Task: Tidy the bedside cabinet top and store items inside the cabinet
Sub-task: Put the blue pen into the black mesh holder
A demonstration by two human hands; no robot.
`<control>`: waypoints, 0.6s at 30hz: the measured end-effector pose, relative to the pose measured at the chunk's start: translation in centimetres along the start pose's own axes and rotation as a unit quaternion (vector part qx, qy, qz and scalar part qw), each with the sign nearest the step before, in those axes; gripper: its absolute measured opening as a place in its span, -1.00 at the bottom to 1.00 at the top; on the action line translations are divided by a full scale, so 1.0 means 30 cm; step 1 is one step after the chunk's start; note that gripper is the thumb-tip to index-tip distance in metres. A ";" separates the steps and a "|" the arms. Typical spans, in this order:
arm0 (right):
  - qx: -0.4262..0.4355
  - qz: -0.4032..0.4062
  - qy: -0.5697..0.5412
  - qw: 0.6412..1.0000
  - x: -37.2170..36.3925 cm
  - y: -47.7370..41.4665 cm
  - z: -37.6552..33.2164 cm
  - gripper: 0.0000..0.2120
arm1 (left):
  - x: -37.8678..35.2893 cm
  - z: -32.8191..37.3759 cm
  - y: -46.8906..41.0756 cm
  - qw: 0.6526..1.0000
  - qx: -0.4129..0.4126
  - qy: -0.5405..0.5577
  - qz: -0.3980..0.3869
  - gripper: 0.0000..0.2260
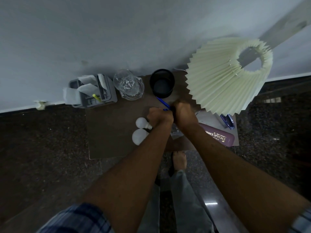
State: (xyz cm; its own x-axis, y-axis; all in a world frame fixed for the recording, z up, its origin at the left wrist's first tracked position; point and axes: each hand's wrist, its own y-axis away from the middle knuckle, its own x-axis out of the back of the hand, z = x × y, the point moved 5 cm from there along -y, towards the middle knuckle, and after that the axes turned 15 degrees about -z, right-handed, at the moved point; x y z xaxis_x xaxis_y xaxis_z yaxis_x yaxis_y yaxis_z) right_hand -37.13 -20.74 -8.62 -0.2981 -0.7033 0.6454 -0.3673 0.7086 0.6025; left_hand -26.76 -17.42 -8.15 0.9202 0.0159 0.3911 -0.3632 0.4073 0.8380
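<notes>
The fingers of both hands are curled in tight, knuckles up and close together, and the near end of the blue pen (162, 103) vanishes between them; the left hand (159, 117) shows a small blue piece at its fingertips, and the right hand (183, 113) closes in a fist over the shaft, though the fingertips themselves are hidden under the knuckles; 2 hands on 1 pen probably means a cap is being pressed on or pulled off, but that is a judgement.

The pen lies low over the middle of the cabinet top (111, 132); its long axis runs diagonally, free end pointing away from the person and slightly left, straight at the black cup (162, 83) just beyond it; that cup looks like the likely home for it.

Further out, 2 white bulbs (141, 130) lie touching each other beside the left wrist; a glass jug (128, 84) and a grey organiser (94, 91) stand along the wall; a pleated lampshade (225, 84) overhangs the right side, with a purple spectacle case (218, 137) beneath the right forearm.
</notes>
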 end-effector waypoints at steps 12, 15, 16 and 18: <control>-0.026 0.000 -0.037 0.999 -0.007 0.019 0.019 -0.87 | 0.010 -0.015 0.006 0.998 -0.040 0.046 0.000 -0.80; -0.018 0.006 -0.042 0.999 -0.004 0.043 0.014 -0.89 | 0.015 -0.030 0.009 0.997 -0.040 0.070 -0.003 -0.74; -0.009 0.011 -0.041 0.999 -0.001 0.053 0.012 -0.90 | 0.014 -0.036 0.011 0.996 -0.041 0.082 -0.008 -0.74; 0.006 0.022 -0.049 0.999 0.007 0.075 0.005 -0.90 | 0.020 -0.049 0.020 0.993 -0.041 0.112 -0.016 -0.76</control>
State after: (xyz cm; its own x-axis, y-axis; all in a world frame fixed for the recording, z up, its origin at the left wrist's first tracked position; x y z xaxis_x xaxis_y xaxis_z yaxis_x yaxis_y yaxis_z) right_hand -38.16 -19.29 -7.21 -0.3987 -0.6737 0.6222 -0.3617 0.7390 0.5684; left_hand -26.21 -15.83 -7.96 0.9437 0.2007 0.2628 -0.3288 0.4840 0.8110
